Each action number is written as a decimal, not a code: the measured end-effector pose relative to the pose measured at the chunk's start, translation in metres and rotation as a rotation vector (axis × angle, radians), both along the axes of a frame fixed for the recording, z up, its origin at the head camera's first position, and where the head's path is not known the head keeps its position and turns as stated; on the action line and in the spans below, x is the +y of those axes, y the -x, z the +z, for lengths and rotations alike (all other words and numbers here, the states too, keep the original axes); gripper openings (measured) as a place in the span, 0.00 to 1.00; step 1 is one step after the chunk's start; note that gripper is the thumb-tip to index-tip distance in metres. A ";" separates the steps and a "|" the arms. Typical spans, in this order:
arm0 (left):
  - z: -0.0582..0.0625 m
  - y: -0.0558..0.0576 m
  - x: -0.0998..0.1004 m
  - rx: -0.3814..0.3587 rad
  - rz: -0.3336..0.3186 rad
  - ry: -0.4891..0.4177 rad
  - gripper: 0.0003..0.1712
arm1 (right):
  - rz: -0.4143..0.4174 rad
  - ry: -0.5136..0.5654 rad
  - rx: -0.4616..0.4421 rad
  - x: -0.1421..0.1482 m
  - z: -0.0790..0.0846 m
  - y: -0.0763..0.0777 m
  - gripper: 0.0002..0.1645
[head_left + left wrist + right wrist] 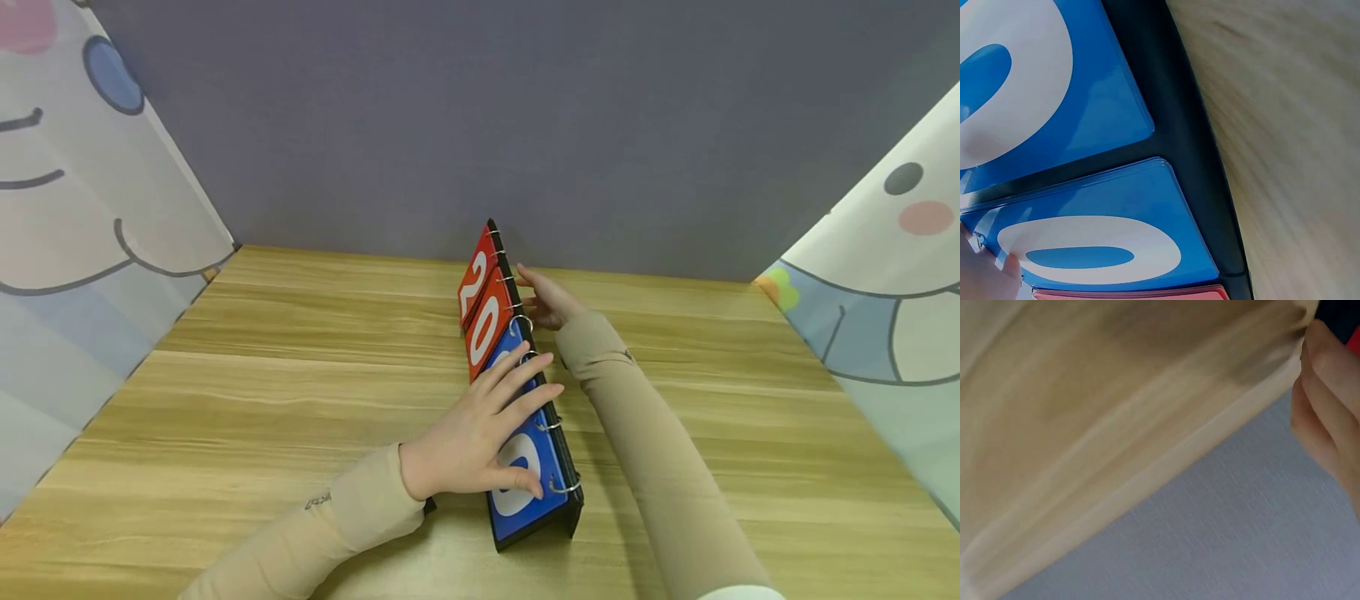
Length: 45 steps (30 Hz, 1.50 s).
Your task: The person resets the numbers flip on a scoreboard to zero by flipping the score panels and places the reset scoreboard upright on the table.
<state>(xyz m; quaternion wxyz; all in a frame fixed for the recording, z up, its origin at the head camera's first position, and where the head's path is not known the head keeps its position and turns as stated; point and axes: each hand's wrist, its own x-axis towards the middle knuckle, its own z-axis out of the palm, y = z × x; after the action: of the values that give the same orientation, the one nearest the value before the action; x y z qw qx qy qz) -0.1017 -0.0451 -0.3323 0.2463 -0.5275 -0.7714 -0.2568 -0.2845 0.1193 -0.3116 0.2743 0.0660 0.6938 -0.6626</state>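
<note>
A tabletop flip scoreboard (567,454) with a black tent-shaped stand is turned lengthwise away from me. Metal rings along its top hold number cards. Two red cards (477,333) at the far end read 2 and 0; the nearer blue cards (551,483) show a 0, the other number being partly covered. My left hand (476,433) lies over the blue cards with its fingers spread and straight; a blue 0 card (1147,215) fills much of the left wrist view. On the other side, my right hand (551,300) reaches to the back panel, its extended fingertips partly hidden.
The scoreboard stands on a wood-grain table (315,367). A grey wall panel (480,125) rises at the far edge. Cartoon-printed panels border the left (97,200) and right (885,275). A small black piece (430,506) shows beside my left wrist.
</note>
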 end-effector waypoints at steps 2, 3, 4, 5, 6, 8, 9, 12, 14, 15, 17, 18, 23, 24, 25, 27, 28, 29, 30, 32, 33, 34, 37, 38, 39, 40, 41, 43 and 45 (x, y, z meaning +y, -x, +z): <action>0.000 0.000 0.000 -0.001 -0.001 0.003 0.50 | -0.002 0.004 0.008 0.000 -0.001 -0.001 0.42; 0.000 0.000 0.001 -0.003 -0.001 0.004 0.50 | -0.006 0.003 0.012 0.000 -0.001 -0.002 0.41; 0.000 0.000 0.001 -0.004 0.000 0.005 0.50 | -0.007 0.003 0.016 -0.001 0.000 -0.003 0.40; 0.000 0.000 0.001 -0.005 0.001 0.005 0.50 | -0.009 0.006 0.019 -0.001 -0.001 -0.003 0.39; 0.000 0.000 0.001 -0.005 0.003 0.005 0.50 | -0.007 0.006 0.026 -0.001 -0.001 -0.003 0.38; 0.000 -0.001 0.001 -0.010 0.003 0.003 0.50 | -0.017 0.019 0.029 -0.001 -0.002 -0.004 0.37; -0.001 -0.001 0.001 -0.011 0.005 0.003 0.50 | -0.025 0.026 0.030 -0.001 -0.002 -0.004 0.36; -0.001 -0.002 0.001 -0.015 0.004 0.003 0.50 | -0.043 0.051 0.041 -0.001 -0.001 -0.007 0.37; -0.001 -0.002 0.001 -0.017 0.002 0.002 0.50 | -0.061 0.056 0.054 -0.001 -0.004 -0.007 0.38; 0.000 -0.002 0.001 -0.015 0.002 0.001 0.50 | -0.063 0.053 0.069 0.001 -0.008 -0.004 0.39; 0.000 -0.001 0.001 -0.010 0.000 -0.002 0.50 | -0.086 0.076 0.080 0.006 -0.018 0.003 0.40; 0.000 -0.001 0.001 -0.005 -0.001 -0.004 0.50 | -0.106 0.095 0.089 0.012 -0.030 0.015 0.40; 0.000 0.001 0.002 0.011 -0.004 -0.004 0.50 | -0.245 0.178 0.108 0.039 -0.074 0.067 0.37; 0.000 0.001 0.001 0.011 -0.003 -0.002 0.50 | -0.275 0.153 0.118 0.042 -0.079 0.075 0.37; 0.000 0.001 0.001 0.009 -0.003 -0.001 0.50 | -0.315 0.139 0.118 0.041 -0.072 0.071 0.35; 0.000 0.001 0.000 0.005 -0.002 0.000 0.50 | -0.380 0.172 0.153 0.041 -0.062 0.062 0.28; 0.000 0.001 0.000 0.004 0.000 0.001 0.50 | -0.424 0.168 0.170 0.038 -0.051 0.051 0.24; 0.000 0.001 0.000 0.002 0.000 0.002 0.50 | -0.470 0.164 0.193 0.036 -0.042 0.043 0.20; 0.000 0.001 0.000 0.000 -0.001 0.003 0.50 | -0.518 0.148 0.217 0.034 -0.033 0.035 0.17; 0.000 0.001 0.001 -0.003 -0.002 0.004 0.50 | -0.592 0.124 0.267 0.030 -0.020 0.023 0.14; 0.000 0.001 0.001 -0.004 -0.003 0.006 0.50 | -0.645 0.046 0.265 0.024 -0.007 0.012 0.14; 0.000 0.001 0.001 -0.005 -0.003 0.007 0.51 | -0.662 0.022 0.278 0.024 -0.004 0.010 0.14; 0.000 0.001 0.001 -0.015 -0.006 0.012 0.51 | -0.693 -0.055 0.298 0.021 0.003 0.005 0.15; 0.000 0.000 0.001 -0.018 -0.006 0.013 0.51 | -0.697 -0.062 0.302 0.021 0.003 0.005 0.15; 0.000 0.000 0.001 -0.021 -0.007 0.013 0.51 | -0.697 -0.074 0.308 0.020 0.004 0.004 0.16; 0.000 0.000 0.001 -0.023 -0.008 0.013 0.51 | -0.692 -0.085 0.313 0.020 0.003 0.005 0.17; -0.001 0.000 0.001 -0.025 -0.008 0.013 0.51 | -0.692 -0.098 0.321 0.019 0.004 0.003 0.18; -0.001 0.000 0.001 -0.026 -0.007 0.012 0.51 | -0.680 -0.113 0.333 0.019 0.002 0.003 0.21; 0.000 0.000 0.001 -0.028 -0.006 0.012 0.51 | -0.665 -0.137 0.346 0.019 0.000 0.004 0.23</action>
<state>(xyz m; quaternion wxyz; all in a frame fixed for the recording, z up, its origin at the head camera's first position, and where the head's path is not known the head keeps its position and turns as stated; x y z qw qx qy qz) -0.1022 -0.0444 -0.3328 0.2317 -0.5277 -0.7748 -0.2600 -0.2881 0.1384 -0.3120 -0.0819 0.1930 0.7131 -0.6690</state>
